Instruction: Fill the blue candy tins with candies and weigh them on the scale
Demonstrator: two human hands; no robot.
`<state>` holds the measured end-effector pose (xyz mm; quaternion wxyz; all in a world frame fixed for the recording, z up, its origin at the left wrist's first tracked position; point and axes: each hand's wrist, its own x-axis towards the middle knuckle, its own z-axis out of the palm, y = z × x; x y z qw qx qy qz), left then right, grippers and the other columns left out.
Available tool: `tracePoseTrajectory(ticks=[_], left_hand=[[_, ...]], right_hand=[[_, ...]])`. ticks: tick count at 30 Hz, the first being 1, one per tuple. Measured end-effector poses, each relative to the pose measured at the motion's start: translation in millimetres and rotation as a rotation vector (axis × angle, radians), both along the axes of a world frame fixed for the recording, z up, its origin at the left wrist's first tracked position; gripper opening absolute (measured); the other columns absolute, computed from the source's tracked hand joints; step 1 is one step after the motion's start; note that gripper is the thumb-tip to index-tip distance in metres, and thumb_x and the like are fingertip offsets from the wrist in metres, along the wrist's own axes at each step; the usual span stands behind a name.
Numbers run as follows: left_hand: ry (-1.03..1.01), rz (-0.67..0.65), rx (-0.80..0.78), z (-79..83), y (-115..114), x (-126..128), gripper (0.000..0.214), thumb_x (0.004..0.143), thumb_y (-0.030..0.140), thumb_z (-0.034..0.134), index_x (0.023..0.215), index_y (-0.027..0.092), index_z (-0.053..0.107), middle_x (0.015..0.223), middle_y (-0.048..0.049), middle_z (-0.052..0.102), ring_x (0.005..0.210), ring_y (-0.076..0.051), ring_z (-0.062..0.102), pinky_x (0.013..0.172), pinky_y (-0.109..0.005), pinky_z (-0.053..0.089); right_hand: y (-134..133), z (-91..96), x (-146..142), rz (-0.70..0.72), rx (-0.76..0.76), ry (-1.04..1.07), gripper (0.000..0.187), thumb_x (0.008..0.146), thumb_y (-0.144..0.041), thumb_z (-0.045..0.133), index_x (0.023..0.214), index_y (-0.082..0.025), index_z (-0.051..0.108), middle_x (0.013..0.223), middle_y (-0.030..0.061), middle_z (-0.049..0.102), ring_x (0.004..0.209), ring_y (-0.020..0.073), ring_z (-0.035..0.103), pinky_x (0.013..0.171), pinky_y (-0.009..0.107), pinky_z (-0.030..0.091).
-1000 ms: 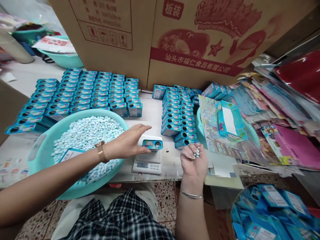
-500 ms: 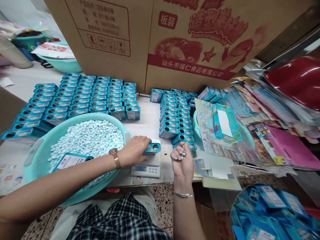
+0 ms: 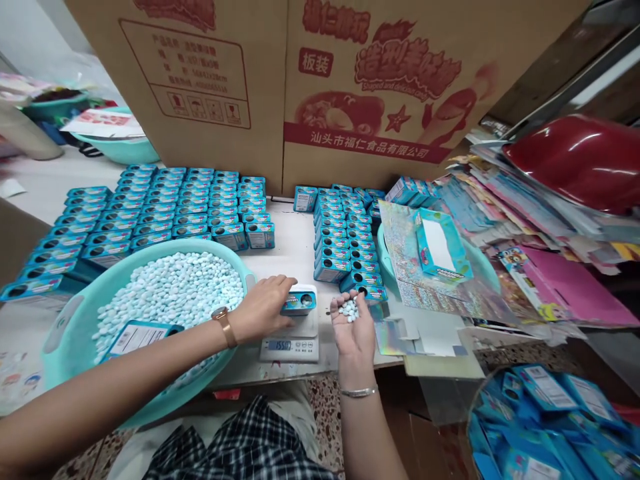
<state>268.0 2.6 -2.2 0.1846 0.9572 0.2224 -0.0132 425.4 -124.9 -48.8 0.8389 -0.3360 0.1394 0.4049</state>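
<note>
A blue candy box [image 3: 299,302] with a round window lies on the white digital scale [image 3: 289,350], whose display seems to read 155.0. My left hand [image 3: 263,307] has its fingers and thumb around the left end of this box. Palm up, my right hand [image 3: 354,337] cups several pale blue candies [image 3: 349,309] just right of the scale. Under my left forearm stands a large turquoise basin [image 3: 65,360] full of the same kind of candies [image 3: 175,283]. Another blue box [image 3: 135,339] lies on those candies.
Rows of blue boxes [image 3: 167,207] stand behind the basin, with more rows [image 3: 333,250] right of centre. A big carton [image 3: 250,150] closes off the back. At right are a basin covered by a shiny sheet [image 3: 400,247] and paper stacks [image 3: 480,207]; a bin of blue boxes [image 3: 545,413] sits below.
My right hand has turned palm up and its fingers have uncurled, showing the candies in it. My left hand stays at the box on the scale. The camera view has shifted slightly.
</note>
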Motion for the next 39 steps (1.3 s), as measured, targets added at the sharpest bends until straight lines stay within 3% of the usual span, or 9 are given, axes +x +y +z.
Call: tracePoseTrajectory(ticks=[4,7,11,14,17,25,30,35,39], left_hand=[[0.016,0.023,-0.049,-1.1,-1.4,1.5,0.038,0.078,0.028,0.062,0.113,0.017,0.053,0.109,-0.0103,0.064,0.096,-0.029,0.063,0.077,-0.037,0.047],[-0.005,0.028,-0.059,5.3,-3.5,5.7,0.026,0.076,0.018,0.056,0.102,0.019,0.055,0.101,-0.0065,0.063,0.086,-0.023,0.064,0.069,-0.032,0.045],[-0.035,-0.032,0.033,30.1,-7.0,18.9,0.014,0.072,0.014,0.055,0.084,0.021,0.057,0.088,-0.0047,0.059,0.080,-0.021,0.060,0.063,-0.030,0.042],[-0.082,-0.076,0.081,51.4,-11.1,31.8,0.018,0.070,0.013,0.054,0.086,0.021,0.060,0.086,-0.0044,0.056,0.080,-0.021,0.058,0.063,-0.031,0.042],[-0.126,-0.125,0.134,60.9,-15.4,42.3,0.019,0.072,0.013,0.053,0.087,0.021,0.062,0.087,-0.0047,0.056,0.081,-0.022,0.057,0.066,-0.032,0.043],[-0.087,-0.098,0.137,52.4,-14.3,44.7,0.017,0.074,0.015,0.053,0.085,0.022,0.064,0.085,-0.0048,0.056,0.077,-0.020,0.057,0.064,-0.031,0.042],[-0.147,-0.044,0.020,50.5,-9.7,37.2,0.019,0.078,0.021,0.058,0.095,0.024,0.066,0.089,-0.0027,0.058,0.078,-0.018,0.060,0.067,-0.029,0.044],[-0.259,0.106,-0.172,16.9,-0.1,27.3,0.023,0.076,0.029,0.067,0.098,0.022,0.063,0.093,-0.0017,0.063,0.083,-0.018,0.062,0.073,-0.028,0.047],[-0.191,0.185,-0.202,-11.2,-0.1,18.7,0.029,0.072,0.023,0.068,0.100,0.021,0.060,0.097,-0.0038,0.065,0.087,-0.022,0.064,0.076,-0.032,0.050]], right_hand=[[1.7,-3.5,-2.2,-0.031,-0.046,0.062,0.017,0.086,-0.033,0.065,0.078,-0.018,0.059,0.072,-0.0024,0.067,0.069,0.0092,0.067,0.075,0.028,0.060],[4.7,-5.8,-5.8,-0.032,-0.030,0.099,0.016,0.088,-0.031,0.062,0.079,-0.018,0.060,0.074,-0.0011,0.068,0.073,0.0107,0.069,0.077,0.031,0.060],[12.5,-8.3,-11.3,-0.052,0.027,0.102,0.016,0.088,-0.028,0.062,0.076,-0.018,0.060,0.073,-0.0011,0.068,0.072,0.0103,0.069,0.076,0.027,0.060],[18.7,-8.6,-12.3,-0.047,0.043,0.060,0.012,0.085,-0.027,0.066,0.078,-0.020,0.060,0.073,-0.0030,0.068,0.069,0.0100,0.068,0.071,0.025,0.060],[22.6,-7.2,-10.6,-0.054,0.042,0.075,0.012,0.084,-0.031,0.067,0.081,-0.021,0.061,0.073,-0.0037,0.069,0.069,0.0112,0.068,0.068,0.026,0.060],[22.5,-2.7,-9.2,-0.064,0.109,0.132,0.010,0.086,-0.028,0.064,0.083,-0.020,0.061,0.076,-0.0019,0.069,0.073,0.0118,0.069,0.074,0.027,0.060],[18.9,4.5,-6.1,-0.103,0.085,0.176,0.013,0.089,-0.027,0.060,0.080,-0.019,0.061,0.076,-0.0003,0.069,0.074,0.0119,0.069,0.074,0.028,0.060],[11.7,8.5,3.2,-0.076,0.082,0.218,0.017,0.093,-0.028,0.054,0.079,-0.018,0.059,0.070,-0.0018,0.063,0.063,0.0088,0.064,0.065,0.024,0.058],[3.4,5.3,9.3,-0.005,0.132,0.167,0.014,0.089,-0.030,0.059,0.081,-0.019,0.054,0.065,-0.0060,0.055,0.049,0.0047,0.050,0.050,0.017,0.046]])
